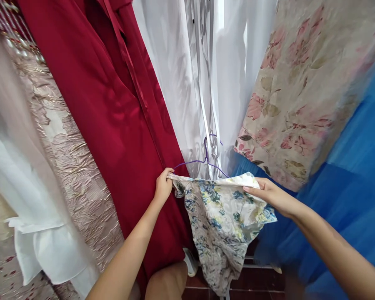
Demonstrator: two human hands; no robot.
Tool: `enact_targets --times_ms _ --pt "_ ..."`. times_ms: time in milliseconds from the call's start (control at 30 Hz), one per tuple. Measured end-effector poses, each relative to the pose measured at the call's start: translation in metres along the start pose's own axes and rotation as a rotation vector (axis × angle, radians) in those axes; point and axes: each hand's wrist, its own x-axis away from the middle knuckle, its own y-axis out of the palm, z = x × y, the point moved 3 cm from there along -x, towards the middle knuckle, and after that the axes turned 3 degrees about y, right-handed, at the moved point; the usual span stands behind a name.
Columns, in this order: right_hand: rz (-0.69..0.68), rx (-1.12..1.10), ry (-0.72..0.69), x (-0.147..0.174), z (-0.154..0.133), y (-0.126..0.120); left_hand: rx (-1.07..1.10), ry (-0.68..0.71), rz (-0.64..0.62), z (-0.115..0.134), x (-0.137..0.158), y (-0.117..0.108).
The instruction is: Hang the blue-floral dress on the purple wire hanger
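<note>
- Head view: your floral top (218, 212) is at lower centre, its upper edge drawn out between your two hands.
- Left hand (164, 187): fingers narrow, pinching the top at the left end of that edge, in front of the red dress (109, 125).
- Right hand (270, 195): thumb laid over the front near the right end, fingers behind; you hold the cloth there, in front of the blue cloth (340, 200).
- Hanger (206, 160): purple arms slope down to the upper edge; whether its hook bears on the white straps (203, 108), you cannot tell.
- Lower edge: tapers and hangs free above the tiled floor (259, 285).
- Open room: narrow between the red dress and blue cloth; white cloth (171, 54) closes the back.
</note>
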Motion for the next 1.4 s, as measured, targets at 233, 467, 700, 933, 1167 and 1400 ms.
enact_targets --times_ms 233,467,700,933,1167,1400 --pt "-0.031 -0.112 0.046 0.002 0.000 0.001 -0.063 -0.024 -0.072 -0.008 0.011 0.002" --pt "-0.032 -0.243 0.118 0.002 -0.003 -0.002 -0.059 0.043 -0.096 -0.006 0.012 -0.004" --pt "-0.038 0.011 0.057 -0.017 -0.018 -0.014 0.047 0.139 0.032 0.001 0.011 -0.037" --pt "0.376 0.441 -0.101 -0.016 0.024 -0.011 0.141 0.129 0.112 0.022 -0.017 -0.051" --pt "0.712 0.304 -0.374 0.020 0.030 -0.004 0.227 0.220 -0.050 0.103 -0.018 -0.027" --pt "0.859 0.237 -0.331 0.024 0.034 -0.021 0.128 0.109 -0.171 0.109 0.004 -0.028"
